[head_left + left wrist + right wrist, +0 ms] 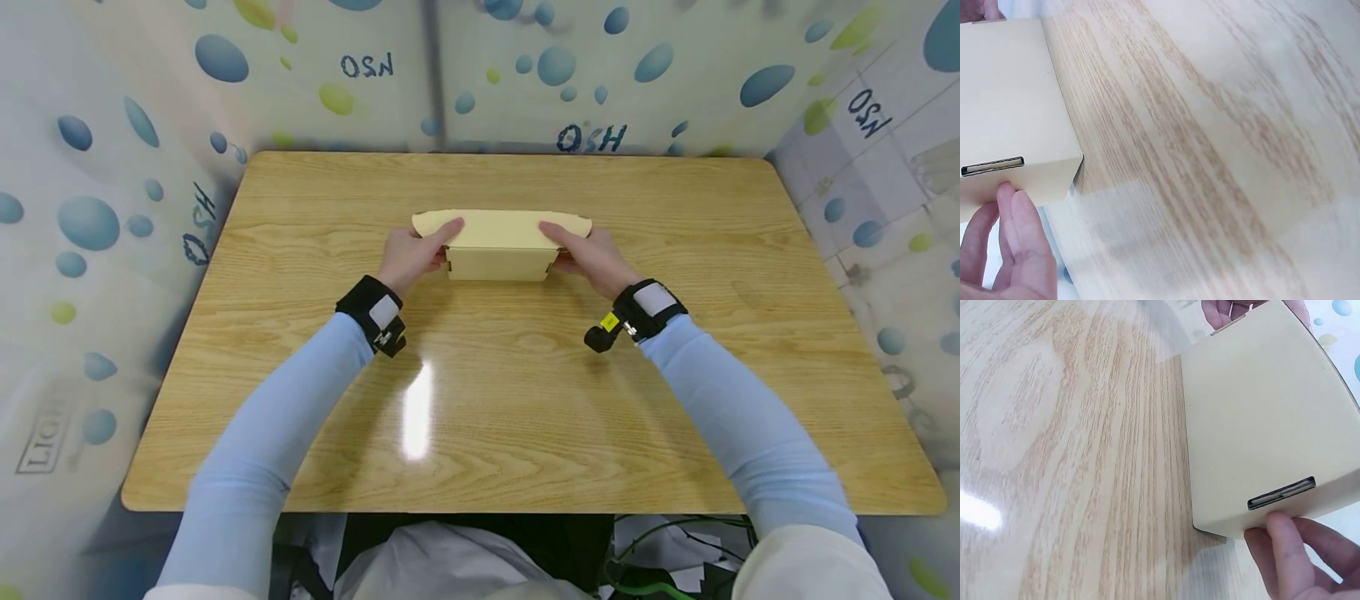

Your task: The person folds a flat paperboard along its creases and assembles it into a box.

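Note:
A cream cardboard box (498, 264) stands near the middle of the table, its wide lid flap (501, 229) on the upper side with rounded ends sticking out past both sides. My left hand (412, 252) grips the box's left end, thumb on top of the flap and fingers below against the side. At the opposite end my right hand (592, 257) holds it the same way, thumb over the flap's right part. Both wrist views show fingertips on the box's side wall, just by a narrow slot with a tab in it. The inside of the box is hidden.
The wood-grain table (525, 400) has rounded corners and a bright light reflection in front of the left hand. Curtains (555, 92) with blue and green dots hang behind and at both sides. Below the front edge lie green and black cables (660, 542).

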A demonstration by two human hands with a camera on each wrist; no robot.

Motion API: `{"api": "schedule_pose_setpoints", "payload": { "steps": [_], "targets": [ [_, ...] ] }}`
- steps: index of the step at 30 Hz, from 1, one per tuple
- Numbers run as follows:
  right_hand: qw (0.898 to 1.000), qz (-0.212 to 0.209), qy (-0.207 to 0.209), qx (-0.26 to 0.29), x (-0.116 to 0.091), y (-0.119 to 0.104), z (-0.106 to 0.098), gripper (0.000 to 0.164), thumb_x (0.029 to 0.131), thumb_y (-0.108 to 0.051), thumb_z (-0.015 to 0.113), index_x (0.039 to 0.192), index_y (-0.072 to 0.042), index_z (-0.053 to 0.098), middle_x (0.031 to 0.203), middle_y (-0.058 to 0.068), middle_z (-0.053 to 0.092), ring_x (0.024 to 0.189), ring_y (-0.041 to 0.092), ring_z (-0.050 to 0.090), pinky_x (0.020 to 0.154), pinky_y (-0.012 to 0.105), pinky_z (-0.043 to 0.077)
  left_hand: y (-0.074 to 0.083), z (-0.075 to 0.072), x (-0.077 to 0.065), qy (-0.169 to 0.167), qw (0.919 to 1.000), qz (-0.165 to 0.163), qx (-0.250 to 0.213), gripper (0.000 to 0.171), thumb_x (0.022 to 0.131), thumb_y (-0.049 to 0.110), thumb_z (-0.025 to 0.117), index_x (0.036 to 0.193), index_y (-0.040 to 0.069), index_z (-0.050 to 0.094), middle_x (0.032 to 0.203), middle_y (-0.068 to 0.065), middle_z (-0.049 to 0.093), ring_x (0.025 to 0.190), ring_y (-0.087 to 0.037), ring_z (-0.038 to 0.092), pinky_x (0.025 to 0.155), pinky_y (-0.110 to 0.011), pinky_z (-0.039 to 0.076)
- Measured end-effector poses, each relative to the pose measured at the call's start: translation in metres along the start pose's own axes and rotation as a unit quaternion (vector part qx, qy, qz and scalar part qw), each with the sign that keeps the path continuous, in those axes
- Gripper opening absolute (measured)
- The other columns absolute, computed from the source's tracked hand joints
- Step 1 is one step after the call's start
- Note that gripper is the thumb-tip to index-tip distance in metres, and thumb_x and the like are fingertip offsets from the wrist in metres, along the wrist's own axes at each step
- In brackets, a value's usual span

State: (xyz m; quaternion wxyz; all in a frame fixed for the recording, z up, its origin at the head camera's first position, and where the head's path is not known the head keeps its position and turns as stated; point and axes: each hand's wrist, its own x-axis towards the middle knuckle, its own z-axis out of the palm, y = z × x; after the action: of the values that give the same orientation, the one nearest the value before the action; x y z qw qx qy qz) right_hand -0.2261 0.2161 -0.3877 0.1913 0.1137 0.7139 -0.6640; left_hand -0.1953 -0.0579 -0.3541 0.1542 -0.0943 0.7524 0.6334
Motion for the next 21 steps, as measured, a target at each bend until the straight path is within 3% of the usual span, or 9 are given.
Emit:
{"api": "schedule_pose_setpoints", "payload": {
  "steps": [4, 13, 21],
  "targets": [
    [1.0, 0.003, 0.001, 0.008, 0.001, 0.0, 0.0, 0.069, 0.076, -0.046, 0.073, 0.131, -0.012, 0.048, 0.123, 0.009, 0.056, 0.108, 0.019, 0.061, 0.102, 0.044, 0.042, -0.001, 0.0, 0.004, 0.0, 0.9999, -0.012, -0.004, 0.049, 0.082, 0.047, 0.067, 0.077, -0.001, 0.059, 0.076, -0.009, 0.062, 0.09, -0.033, 0.062, 0.093, -0.041, 0.05],
    [1.0, 0.009, 0.004, -0.001, 0.005, 0.001, -0.001, 0.066, 0.076, -0.049, 0.072, 0.127, -0.013, 0.051, 0.107, 0.003, 0.062, 0.089, 0.009, 0.065, 0.102, 0.043, 0.043, -0.009, -0.001, 0.017, -0.002, 0.9997, -0.017, -0.018, 0.049, 0.078, 0.05, 0.07, 0.073, 0.003, 0.059, 0.075, -0.008, 0.062, 0.083, -0.028, 0.062, 0.093, -0.042, 0.05],
    [1.0, 0.008, -0.003, -0.011, 0.001, 0.001, -0.002, 0.063, 0.076, -0.048, 0.072, 0.126, -0.014, 0.051, 0.111, 0.004, 0.062, 0.089, 0.01, 0.066, 0.085, 0.03, 0.054, -0.022, 0.0, 0.033, -0.003, 0.9997, -0.017, -0.016, 0.052, 0.073, 0.055, 0.072, 0.074, 0.004, 0.063, 0.068, -0.005, 0.063, 0.074, -0.022, 0.064, 0.089, -0.042, 0.052]
  ]
}}
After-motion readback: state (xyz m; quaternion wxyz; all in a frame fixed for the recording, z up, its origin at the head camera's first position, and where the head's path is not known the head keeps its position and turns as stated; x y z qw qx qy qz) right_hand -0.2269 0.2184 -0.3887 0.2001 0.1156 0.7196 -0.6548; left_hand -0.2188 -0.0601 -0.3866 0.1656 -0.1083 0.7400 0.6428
